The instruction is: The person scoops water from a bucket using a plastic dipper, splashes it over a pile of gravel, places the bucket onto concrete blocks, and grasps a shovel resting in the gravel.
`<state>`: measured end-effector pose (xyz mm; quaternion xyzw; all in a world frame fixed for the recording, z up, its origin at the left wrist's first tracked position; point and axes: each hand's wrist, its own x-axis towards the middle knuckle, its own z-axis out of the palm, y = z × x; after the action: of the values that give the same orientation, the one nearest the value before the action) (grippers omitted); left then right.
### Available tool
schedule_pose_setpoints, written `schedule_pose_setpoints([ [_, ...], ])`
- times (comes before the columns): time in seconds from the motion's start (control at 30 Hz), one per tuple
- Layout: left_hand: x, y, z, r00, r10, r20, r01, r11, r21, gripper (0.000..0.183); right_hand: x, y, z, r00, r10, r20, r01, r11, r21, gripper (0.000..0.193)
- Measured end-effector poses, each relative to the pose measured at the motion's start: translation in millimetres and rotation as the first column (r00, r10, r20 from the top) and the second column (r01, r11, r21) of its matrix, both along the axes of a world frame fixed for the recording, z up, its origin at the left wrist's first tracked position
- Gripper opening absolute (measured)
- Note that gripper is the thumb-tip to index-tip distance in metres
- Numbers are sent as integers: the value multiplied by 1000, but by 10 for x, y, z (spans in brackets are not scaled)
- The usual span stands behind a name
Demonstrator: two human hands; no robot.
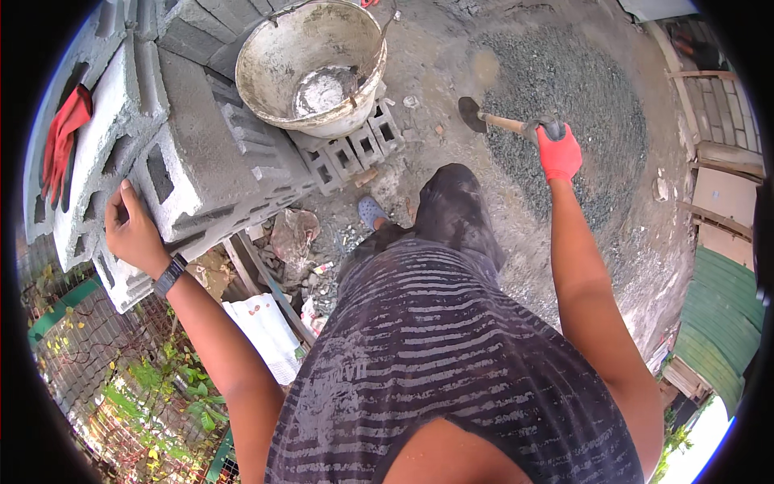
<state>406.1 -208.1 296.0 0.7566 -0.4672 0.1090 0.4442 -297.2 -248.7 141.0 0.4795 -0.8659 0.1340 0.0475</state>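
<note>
My right hand (559,153), in a red and dark work glove, is closed around the top end of a shovel (506,123). The wooden shaft points left to a dark blade low over the ground, beside a spread of grey gravel (582,89). My bare left hand (135,232), with a dark watch at the wrist, rests against stacked grey concrete hollow blocks (211,137). Its index finger and thumb are apart at a block's cavity; the other fingers are partly hidden. A loose red and black glove (66,145) lies on the blocks above that hand.
A large cement-stained bucket (278,60) stands on blocks ahead, with pale residue at its bottom. Rubble and plastic scraps (295,234) lie beside my legs. A wire fence with plants (137,379) runs at the lower left; green corrugated sheeting (717,302) stands at right.
</note>
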Motion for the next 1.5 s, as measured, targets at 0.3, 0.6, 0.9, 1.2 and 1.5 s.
schedule_pose_setpoints([
  [0.3,-68,-14,101,998,-15,63,12,999,45,37,-711,-396,161,998,-33,43,32,999,29,54],
  [0.6,-990,-217,52,846,-211,490,67,953,295,58,-1478,-630,231,992,31,126,-35,999,27,54],
  [0.9,-1163,-212,88,896,-84,437,-17,975,222,48,-1680,-238,163,994,-1,108,3,1000,-16,57],
  [1.2,-1046,-163,52,938,-14,347,-83,961,265,49,-1582,-355,119,981,86,172,-84,996,-21,64],
  [1.5,-1197,-112,28,957,-27,289,-14,990,141,32,-1604,-512,157,698,217,682,-253,966,-47,38],
])
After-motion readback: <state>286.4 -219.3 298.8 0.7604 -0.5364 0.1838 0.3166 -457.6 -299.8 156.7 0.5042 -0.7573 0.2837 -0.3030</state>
